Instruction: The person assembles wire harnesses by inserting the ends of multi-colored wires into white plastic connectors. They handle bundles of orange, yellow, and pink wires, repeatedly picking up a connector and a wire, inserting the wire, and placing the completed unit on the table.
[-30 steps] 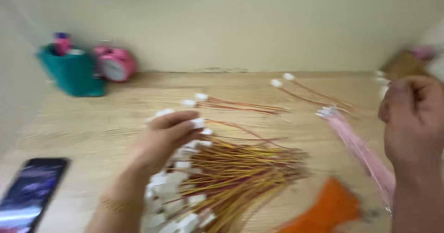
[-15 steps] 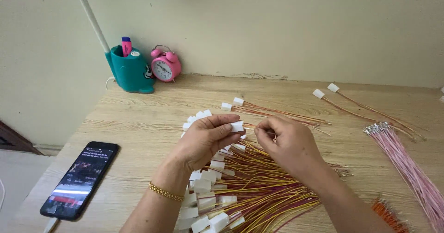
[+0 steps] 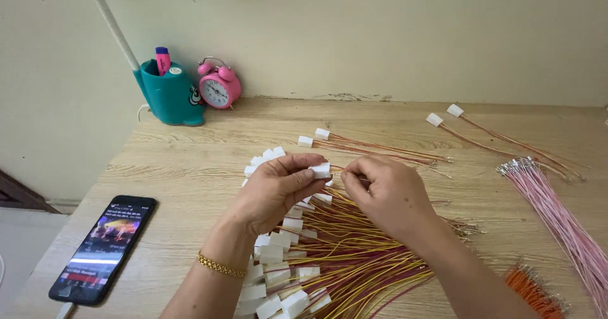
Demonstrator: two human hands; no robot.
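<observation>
Upright, a pink marker (image 3: 163,59) stands in the teal holder (image 3: 170,96).

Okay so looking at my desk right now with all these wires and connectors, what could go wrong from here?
1. The left hand pinches one white connector right above the pile of wired connectors; a dropped piece could get lost among them.
2. The right hand and forearm lie over the pile, so a sweep might tangle or scatter its wires.
3. The phone lies near the table edge; an elbow nudge could knock it off.
</observation>
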